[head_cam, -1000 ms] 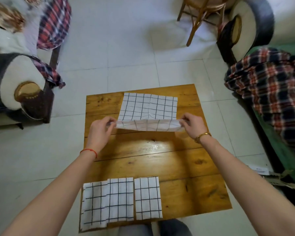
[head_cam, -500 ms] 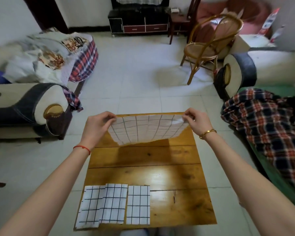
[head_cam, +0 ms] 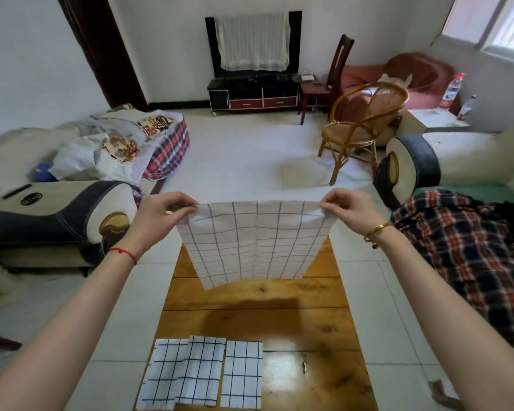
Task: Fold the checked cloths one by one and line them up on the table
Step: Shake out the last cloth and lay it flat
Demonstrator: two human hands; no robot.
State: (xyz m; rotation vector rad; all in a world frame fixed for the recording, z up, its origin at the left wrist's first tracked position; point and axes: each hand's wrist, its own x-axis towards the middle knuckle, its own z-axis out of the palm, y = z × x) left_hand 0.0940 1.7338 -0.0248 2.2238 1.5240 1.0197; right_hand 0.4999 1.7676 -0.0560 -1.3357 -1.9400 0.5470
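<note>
- A tiled living room with white walls; a wooden table (head_cam: 279, 318) stands in the middle of the floor, running away from the viewer.
- A sofa (head_cam: 51, 215) sits to the left, a rattan chair (head_cam: 362, 129) stands beyond the table to the right, and a red plaid blanket (head_cam: 469, 244) lies at the right edge.
- The left hand (head_cam: 161, 218) pinches the top left corner of a checked cloth (head_cam: 255, 241), fingers closed on the fabric.
- The right hand (head_cam: 347, 212) pinches the top right corner the same way; the two hands are well apart, stretching the top edge taut.
- The cloth hangs in the air above the far half of the table, its lower edge free.
- Three folded cloths (head_cam: 202, 372) lie in a row at the near left of the table, the left two overlapping, the third just beside them.
</note>
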